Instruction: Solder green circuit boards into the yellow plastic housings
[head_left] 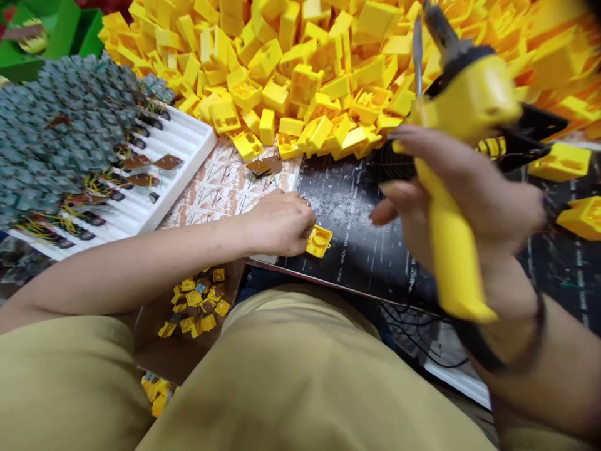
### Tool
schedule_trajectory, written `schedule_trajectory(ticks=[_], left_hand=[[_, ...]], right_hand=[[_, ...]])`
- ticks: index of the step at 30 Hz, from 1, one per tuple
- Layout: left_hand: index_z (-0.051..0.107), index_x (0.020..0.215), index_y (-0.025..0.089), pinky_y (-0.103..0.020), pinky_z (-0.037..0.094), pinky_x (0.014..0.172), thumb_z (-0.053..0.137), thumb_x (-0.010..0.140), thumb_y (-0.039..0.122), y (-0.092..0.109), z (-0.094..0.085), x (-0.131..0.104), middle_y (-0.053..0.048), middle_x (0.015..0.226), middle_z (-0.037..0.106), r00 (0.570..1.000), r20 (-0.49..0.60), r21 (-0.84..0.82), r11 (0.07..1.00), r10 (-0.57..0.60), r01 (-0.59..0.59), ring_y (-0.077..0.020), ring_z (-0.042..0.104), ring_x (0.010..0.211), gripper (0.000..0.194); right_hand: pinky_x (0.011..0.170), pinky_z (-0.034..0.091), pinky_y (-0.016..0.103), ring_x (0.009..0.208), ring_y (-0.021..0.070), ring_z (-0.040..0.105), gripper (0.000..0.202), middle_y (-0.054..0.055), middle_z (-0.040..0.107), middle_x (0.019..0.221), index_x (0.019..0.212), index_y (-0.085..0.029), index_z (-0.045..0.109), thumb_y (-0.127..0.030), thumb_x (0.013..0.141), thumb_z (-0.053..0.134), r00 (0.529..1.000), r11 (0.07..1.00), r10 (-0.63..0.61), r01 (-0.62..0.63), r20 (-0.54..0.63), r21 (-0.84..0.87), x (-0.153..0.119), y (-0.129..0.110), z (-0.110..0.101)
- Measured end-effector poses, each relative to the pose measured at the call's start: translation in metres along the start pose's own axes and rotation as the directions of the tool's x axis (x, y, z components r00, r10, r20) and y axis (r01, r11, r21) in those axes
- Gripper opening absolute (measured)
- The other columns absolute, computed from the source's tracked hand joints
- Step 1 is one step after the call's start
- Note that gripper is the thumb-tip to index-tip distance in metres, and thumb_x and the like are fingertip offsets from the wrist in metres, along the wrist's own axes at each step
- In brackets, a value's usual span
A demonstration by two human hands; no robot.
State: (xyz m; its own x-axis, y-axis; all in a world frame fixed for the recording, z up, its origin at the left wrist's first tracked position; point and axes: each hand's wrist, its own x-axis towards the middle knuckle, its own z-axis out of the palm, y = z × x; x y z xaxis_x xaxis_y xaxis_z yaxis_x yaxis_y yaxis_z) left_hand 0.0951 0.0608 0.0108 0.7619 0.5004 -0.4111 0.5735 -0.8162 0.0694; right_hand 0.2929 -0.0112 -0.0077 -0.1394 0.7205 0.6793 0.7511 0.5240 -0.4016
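My left hand [284, 222] is closed at the table's front edge, its fingers against a small yellow casing part [320, 241] that lies on the black mat. My right hand [464, 194] is raised over the mat, wrapped round the handle of a yellow glue gun [453, 250]. The gun's body and dark nozzle point up and away from me. Motion blurs the hand and the gun somewhat. To the right of my left hand the black mat [366, 219] shows between my hands.
Yellow casings [300, 81] are heaped along the back. At the left, a white foam tray [183, 138] holds grey parts with wires. A green bin [66, 31] stands back left. Below the edge, a cardboard box [164, 351] holds yellow parts. A screwdriver [417, 56] is behind the gun.
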Motion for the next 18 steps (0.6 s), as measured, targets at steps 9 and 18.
schedule_trajectory(ticks=[9, 18], left_hand=[[0.074, 0.087, 0.020, -0.034, 0.044, 0.074, 0.058, 0.083, 0.023, -0.008, 0.003, -0.007, -0.006, 0.087, 0.074, 0.996, -0.076, -0.048, 0.998, 0.046, -0.050, -0.0249, 0.067, 0.091, 0.017], [0.058, 0.132, 0.014, -0.042, 0.048, 0.105, 0.060, 0.093, 0.037, -0.018, 0.057, -0.024, -0.017, 0.141, 0.059, 0.879, -0.439, -0.183, 0.939, 0.188, -0.293, -0.0276, 0.057, 0.128, 0.046]], right_hand=[[0.108, 0.042, 0.044, 0.113, 0.0177, 0.062, 0.017, 0.001, 0.072, 0.104, 0.113, -0.017, 0.067, -0.019, 0.099, 0.057, 0.894, 0.953, -0.093, 0.207, 0.438, -0.220, 0.092, 0.064, 0.090], [0.064, 0.052, 0.022, 0.087, 0.0168, 0.071, 0.024, 0.005, 0.071, 0.106, 0.120, -0.021, 0.060, -0.030, 0.098, 0.061, 0.983, 0.967, -0.078, 0.114, 0.165, -0.226, 0.004, 0.018, 0.012]])
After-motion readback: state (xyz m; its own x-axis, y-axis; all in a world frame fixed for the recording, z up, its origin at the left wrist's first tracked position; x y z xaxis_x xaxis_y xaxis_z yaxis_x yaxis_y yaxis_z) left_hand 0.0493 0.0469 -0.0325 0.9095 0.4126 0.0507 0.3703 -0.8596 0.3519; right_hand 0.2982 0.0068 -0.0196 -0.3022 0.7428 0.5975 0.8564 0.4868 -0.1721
